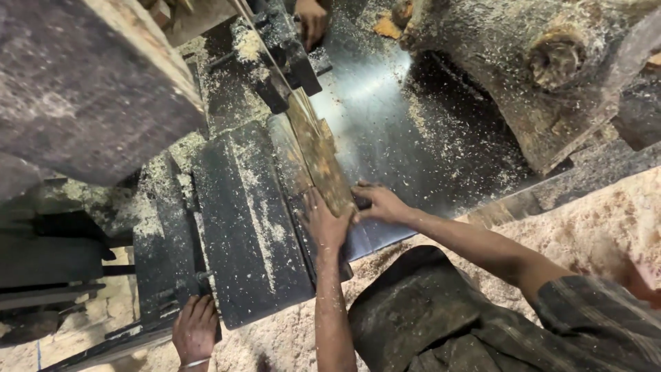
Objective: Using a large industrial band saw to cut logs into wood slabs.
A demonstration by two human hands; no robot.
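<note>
1. The right hand (325, 224) lies flat on the near end of the long, narrow brown wooden plank (318, 155). Its fingers are spread and press on the wood, not closed around it.
2. The plank stands on edge on the sawdust-strewn shiny steel saw table (385, 117). It runs from the near centre towards the far centre, along the right side of the dark, dusty metal fence block (244, 220).
3. The left hand (196, 332), with a thin pale bangle at the wrist, is at the near left. Its fingers lie over the near edge of the black metal frame (162, 275) below the fence block; whether they clamp it cannot be told.
4. A co-worker's hand (380, 204) reaches in from the right, just beside the right hand, fingertips on the plank's near end.
5. Another person's hand (311, 21) shows at the far edge, beside the black saw guide (286, 52), where the plank's far end lies.
6. A thick, rough grey log (523, 69) lies at the far right on the table.
7. Pale sawdust (592, 220) is heaped at the near right.
</note>
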